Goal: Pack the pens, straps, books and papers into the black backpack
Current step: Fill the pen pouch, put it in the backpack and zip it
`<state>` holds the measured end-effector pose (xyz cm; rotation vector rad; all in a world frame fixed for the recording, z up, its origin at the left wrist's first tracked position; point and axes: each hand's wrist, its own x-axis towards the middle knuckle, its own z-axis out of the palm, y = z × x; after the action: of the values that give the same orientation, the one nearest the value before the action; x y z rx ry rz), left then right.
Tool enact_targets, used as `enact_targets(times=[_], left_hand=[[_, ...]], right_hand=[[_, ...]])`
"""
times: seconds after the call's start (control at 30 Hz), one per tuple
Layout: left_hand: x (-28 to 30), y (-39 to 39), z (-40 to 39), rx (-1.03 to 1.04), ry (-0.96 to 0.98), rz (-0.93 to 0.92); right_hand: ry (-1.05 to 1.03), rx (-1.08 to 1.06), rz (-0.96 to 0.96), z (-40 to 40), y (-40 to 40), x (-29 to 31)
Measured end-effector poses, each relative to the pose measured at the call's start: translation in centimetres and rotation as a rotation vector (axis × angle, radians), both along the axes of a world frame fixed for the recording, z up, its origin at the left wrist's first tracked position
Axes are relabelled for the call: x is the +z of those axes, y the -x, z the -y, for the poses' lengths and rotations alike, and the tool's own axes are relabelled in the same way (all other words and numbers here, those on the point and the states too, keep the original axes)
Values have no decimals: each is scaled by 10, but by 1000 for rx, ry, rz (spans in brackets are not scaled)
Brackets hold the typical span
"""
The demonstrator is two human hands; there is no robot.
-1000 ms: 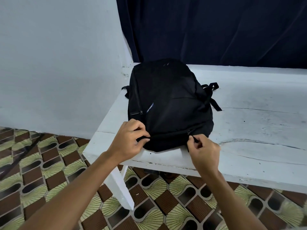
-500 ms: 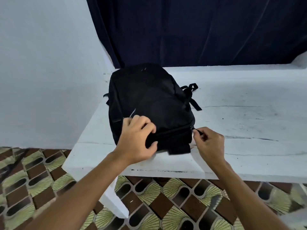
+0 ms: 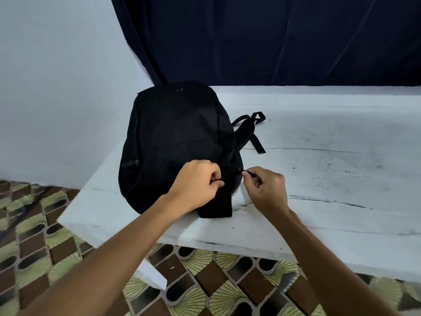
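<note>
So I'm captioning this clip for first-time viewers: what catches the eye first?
The black backpack lying on the white table's left end, against a dark curtain. Both hands work at its near end: the left hand grips the fabric, the right hand pinches the zipper pull. Below, a patterned tile floor.

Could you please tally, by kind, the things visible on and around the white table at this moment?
Black backpack: 1
Zipper pull, pinched by the right hand: 1
Hands, counting the left hand gripping the backpack fabric: 2
White table: 1
Dark curtain: 1
Pens, books, papers in view: 0
Total: 6
</note>
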<state>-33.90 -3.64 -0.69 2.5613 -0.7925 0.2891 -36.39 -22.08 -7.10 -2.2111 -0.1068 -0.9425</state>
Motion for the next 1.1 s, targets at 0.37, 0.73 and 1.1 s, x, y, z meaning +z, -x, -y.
enact_targets(times=[0.37, 0.73, 1.1], left_hand=[[24, 20, -24, 76, -69, -168], [36, 15, -22, 53, -155, -320], [35, 6, -21, 7, -92, -462]], right_hand=[[13, 214, -66, 23, -76, 5], [63, 154, -267, 40, -188, 15], [123, 79, -398, 30, -222, 24]])
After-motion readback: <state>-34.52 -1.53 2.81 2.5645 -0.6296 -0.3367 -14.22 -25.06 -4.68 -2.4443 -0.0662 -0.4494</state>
